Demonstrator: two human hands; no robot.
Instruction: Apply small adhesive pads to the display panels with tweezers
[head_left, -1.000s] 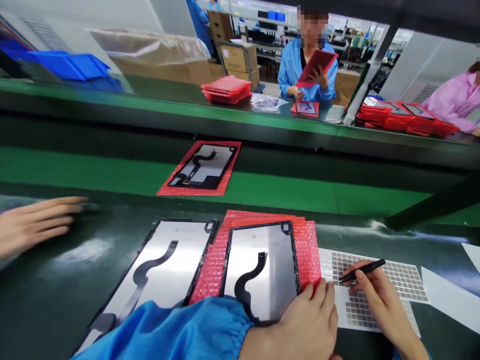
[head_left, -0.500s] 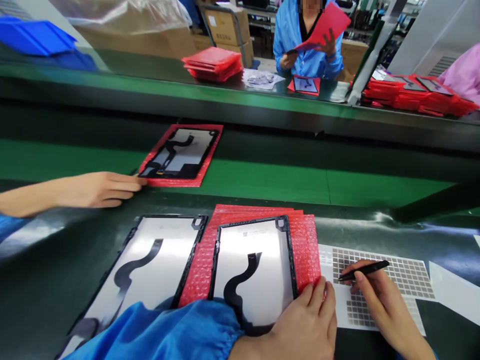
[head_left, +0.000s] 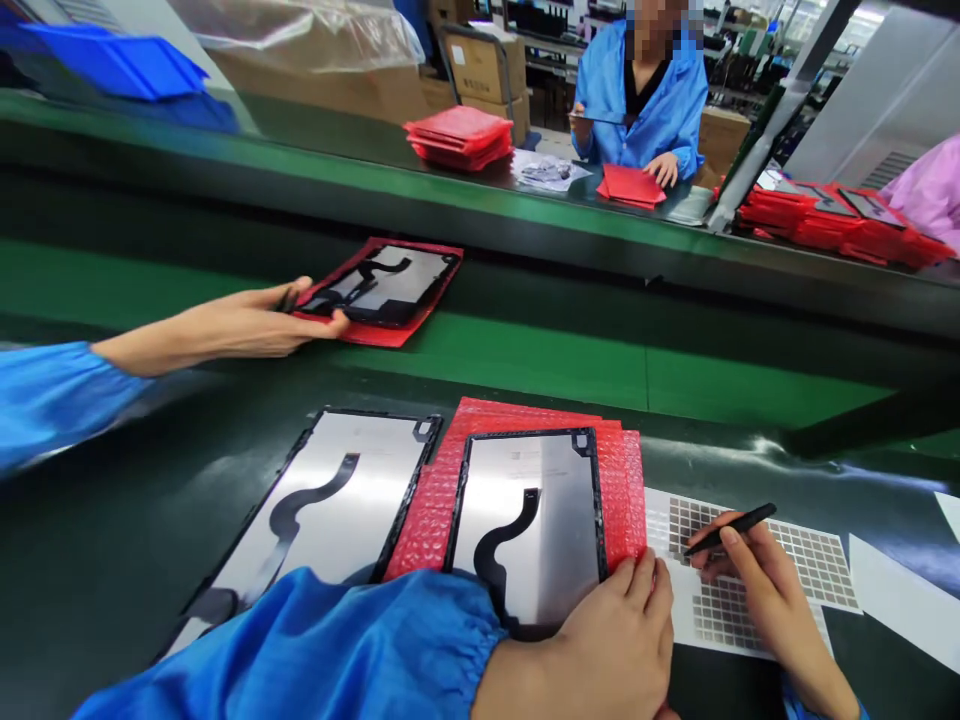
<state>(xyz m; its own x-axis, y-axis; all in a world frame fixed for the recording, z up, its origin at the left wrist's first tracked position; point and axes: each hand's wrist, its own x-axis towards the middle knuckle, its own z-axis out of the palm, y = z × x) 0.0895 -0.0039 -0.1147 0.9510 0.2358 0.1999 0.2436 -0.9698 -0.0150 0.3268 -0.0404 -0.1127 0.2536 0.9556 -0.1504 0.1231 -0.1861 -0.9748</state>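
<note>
L hand [head_left: 619,625] lay palm-down by the lower R corner of the near panel [head_left: 562,510], fingers close together at the edge of the red bubble wrap [head_left: 628,480] and nearest grid sheet, prob. to steady both; the thumb was mostly hidden, so can't tell if it pinched anything. R hand [head_left: 784,590] was clamped on a slim black tool [head_left: 731,530], held like a pen w/ its tip down at the grid sheets [head_left: 817,565], a grip that likely gave fine control over the small squares. Near panel sat back-up on the wrap, prob. for padding, its dark curved strip [head_left: 487,550] exposed. A 2nd panel [head_left: 375,500] lay just L of it, partly under the blue sleeve [head_left: 337,640], w/ the counter [head_left: 82,600] beneath. Sheets were right by the R hand, presumably for short reach. Farther off, a co-worker's hand [head_left: 247,325] gripped the near corner of a 3rd panel [head_left: 424,275] tog. w/ its red backing [head_left: 390,338], maybe so the two wouldn't slide apart.
</note>
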